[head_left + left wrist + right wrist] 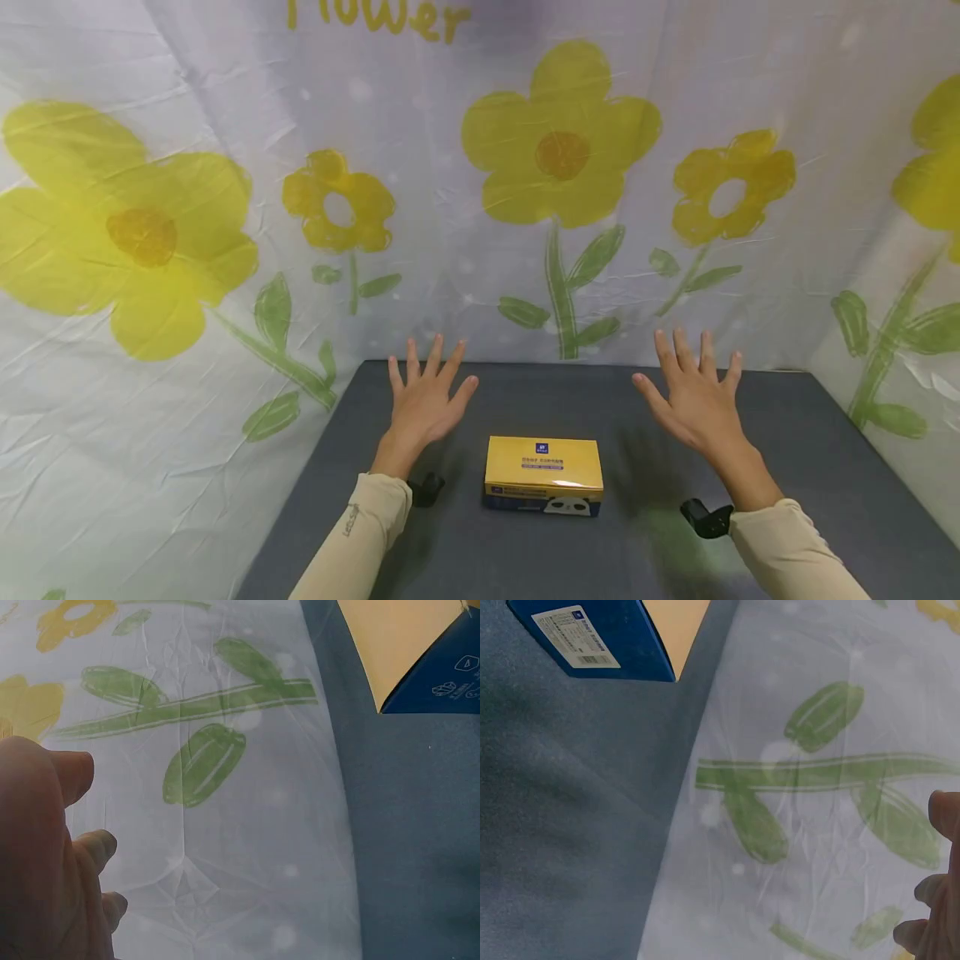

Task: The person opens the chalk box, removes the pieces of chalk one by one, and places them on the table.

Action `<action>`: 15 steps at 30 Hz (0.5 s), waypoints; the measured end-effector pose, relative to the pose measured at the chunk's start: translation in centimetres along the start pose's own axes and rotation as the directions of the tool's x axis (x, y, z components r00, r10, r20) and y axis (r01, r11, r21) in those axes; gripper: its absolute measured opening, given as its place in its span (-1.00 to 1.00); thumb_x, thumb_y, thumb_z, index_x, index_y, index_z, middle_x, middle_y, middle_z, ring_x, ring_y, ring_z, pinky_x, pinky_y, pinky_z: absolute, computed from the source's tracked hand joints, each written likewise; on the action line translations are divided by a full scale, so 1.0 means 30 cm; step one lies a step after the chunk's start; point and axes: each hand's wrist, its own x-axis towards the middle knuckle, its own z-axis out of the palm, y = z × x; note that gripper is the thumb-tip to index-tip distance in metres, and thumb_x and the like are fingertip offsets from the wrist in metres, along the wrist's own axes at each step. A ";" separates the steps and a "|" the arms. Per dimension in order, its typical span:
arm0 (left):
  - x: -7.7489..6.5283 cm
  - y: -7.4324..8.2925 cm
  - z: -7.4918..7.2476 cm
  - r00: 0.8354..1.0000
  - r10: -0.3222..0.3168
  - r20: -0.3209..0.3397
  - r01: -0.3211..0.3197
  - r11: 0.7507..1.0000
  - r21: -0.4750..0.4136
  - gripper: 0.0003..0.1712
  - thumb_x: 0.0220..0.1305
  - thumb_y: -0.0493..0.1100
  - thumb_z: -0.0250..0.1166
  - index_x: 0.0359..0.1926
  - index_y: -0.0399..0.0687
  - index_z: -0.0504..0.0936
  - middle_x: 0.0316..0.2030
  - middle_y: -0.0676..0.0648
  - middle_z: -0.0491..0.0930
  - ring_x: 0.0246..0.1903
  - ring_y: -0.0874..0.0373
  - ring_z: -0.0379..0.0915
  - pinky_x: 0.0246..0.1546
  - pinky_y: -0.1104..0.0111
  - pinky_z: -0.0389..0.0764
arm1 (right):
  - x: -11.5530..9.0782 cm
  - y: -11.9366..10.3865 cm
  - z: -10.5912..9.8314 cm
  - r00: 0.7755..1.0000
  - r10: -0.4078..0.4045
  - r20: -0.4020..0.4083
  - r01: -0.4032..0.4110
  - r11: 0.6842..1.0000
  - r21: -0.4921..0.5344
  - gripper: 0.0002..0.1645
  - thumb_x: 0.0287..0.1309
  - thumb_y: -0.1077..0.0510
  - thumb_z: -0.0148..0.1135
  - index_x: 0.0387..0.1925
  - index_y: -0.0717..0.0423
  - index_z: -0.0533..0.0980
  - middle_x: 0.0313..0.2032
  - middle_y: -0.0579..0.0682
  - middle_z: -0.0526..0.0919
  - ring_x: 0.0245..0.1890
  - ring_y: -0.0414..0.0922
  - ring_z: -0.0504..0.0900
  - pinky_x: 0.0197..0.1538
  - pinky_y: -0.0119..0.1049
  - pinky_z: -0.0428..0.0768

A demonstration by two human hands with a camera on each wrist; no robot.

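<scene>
A yellow and dark blue cardboard box (543,463) with a panda face on its front sits on the dark table between the two hands. To its left, my left hand (426,403) is held up with fingers spread, apart from the box. My right hand (699,405) is likewise raised on the other side, fingers spread and holding nothing. The left wrist view catches a corner of the box (431,660) at upper right. In the right wrist view, the blue side of the box (592,637) carries a white label with a barcode.
The dark grey table (555,558) meets a white cloth backdrop (435,275) printed with yellow flowers, which also hangs along the left and right sides. Black straps or mounts (707,518) show at both wrists, by the beige sleeves (795,550).
</scene>
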 end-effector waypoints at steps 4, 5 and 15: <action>-0.002 0.002 0.002 1.000 -0.009 0.010 0.009 1.000 0.020 -0.19 0.51 0.45 -0.25 0.63 0.44 -0.20 0.65 0.01 -0.38 0.58 -0.25 -0.75 0.43 -0.33 -0.55 | -0.003 0.004 0.003 1.000 0.001 -0.002 -0.001 1.000 -0.008 0.01 0.47 -0.39 -0.12 0.64 0.04 -0.14 0.59 0.35 -0.10 0.55 0.47 -0.35 0.34 0.56 -0.49; -0.002 0.003 0.003 1.000 -0.011 0.013 0.011 1.000 0.025 -0.19 0.51 0.46 -0.26 0.63 0.45 -0.22 0.65 0.01 -0.39 0.57 -0.25 -0.76 0.43 -0.32 -0.55 | -0.003 0.005 0.003 1.000 0.001 -0.005 -0.001 1.000 -0.010 0.01 0.47 -0.39 -0.11 0.64 0.05 -0.13 0.59 0.35 -0.10 0.55 0.47 -0.35 0.34 0.56 -0.49; -0.011 0.012 0.005 1.000 -0.007 0.004 0.007 1.000 0.006 -0.19 0.52 0.44 -0.22 0.64 0.39 -0.13 0.65 -0.01 -0.35 0.58 -0.29 -0.72 0.42 -0.34 -0.55 | -0.011 0.005 -0.003 1.000 -0.005 0.008 0.005 1.000 -0.023 -0.03 0.47 -0.30 -0.03 0.64 0.08 -0.08 0.59 0.34 -0.07 0.55 0.48 -0.31 0.33 0.58 -0.41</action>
